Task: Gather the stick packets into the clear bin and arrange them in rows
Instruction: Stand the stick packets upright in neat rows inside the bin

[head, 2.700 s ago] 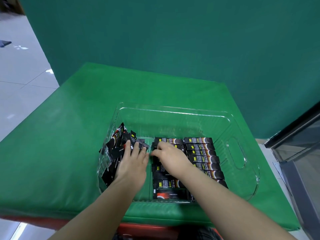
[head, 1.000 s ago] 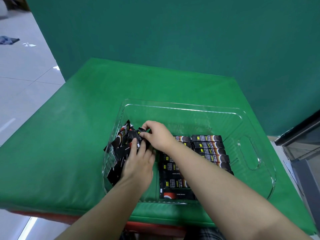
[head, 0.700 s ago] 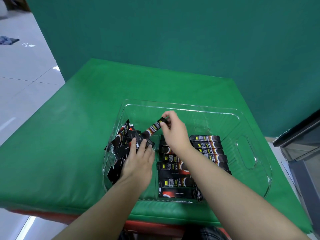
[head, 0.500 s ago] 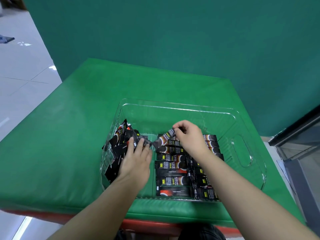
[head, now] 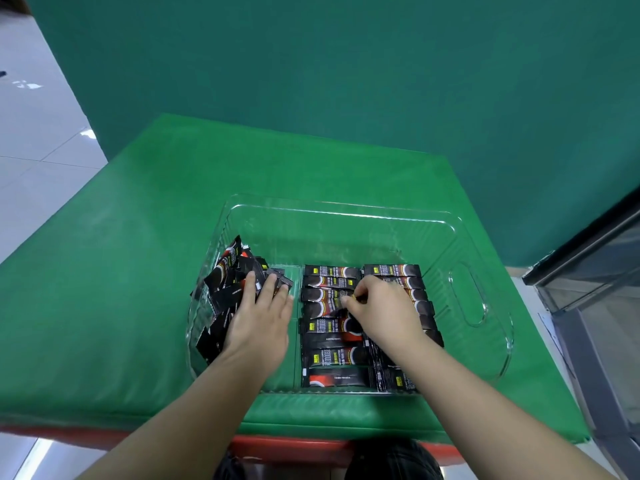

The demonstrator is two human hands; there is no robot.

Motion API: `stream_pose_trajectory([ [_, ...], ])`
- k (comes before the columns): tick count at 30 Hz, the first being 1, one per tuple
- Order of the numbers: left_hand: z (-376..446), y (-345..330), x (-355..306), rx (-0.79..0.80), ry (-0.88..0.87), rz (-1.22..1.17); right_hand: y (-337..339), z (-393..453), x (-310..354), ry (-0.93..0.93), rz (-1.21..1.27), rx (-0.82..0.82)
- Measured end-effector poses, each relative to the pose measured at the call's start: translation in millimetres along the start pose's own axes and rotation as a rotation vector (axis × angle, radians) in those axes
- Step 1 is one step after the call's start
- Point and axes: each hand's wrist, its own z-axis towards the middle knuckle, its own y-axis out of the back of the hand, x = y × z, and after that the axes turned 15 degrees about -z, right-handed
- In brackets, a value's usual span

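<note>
2 hands are working inside the clear bin [head: 346, 216], which is sitting on the green padded table [head: 121, 271]. Under the left hand [head: 258, 323], whose flat, straight fingers are pressing down, the loose pile of stick packets [head: 228, 282] is leaning on the bin wall, likely to stop it sliding. Beneath and beside the right hand [head: 384, 313], 2 rows of packets [head: 329, 271] are lying flat; its curled fingertips are pinching 1 packet [head: 334, 299], apparently seating it in the row nearer the left hand.
</note>
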Motion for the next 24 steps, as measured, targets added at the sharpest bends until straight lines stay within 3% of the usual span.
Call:
stream_pose_trajectory([
  [4, 0, 0, 0, 0.002, 0.001, 0.011, 0, -7, 3, 0.075, -0.073, -0.058],
  [11, -2, 1, -2, 0.0, 0.007, -0.005, -12, -3, 21, 0.454, -0.175, -0.035],
  [20, -2, 2, -1, -0.008, -0.006, -0.001, -17, 4, 22, 0.43, -0.199, -0.055],
  [24, -1, 1, -1, -0.013, -0.004, -0.003, -12, 14, 32, 0.414, -0.071, -0.056],
])
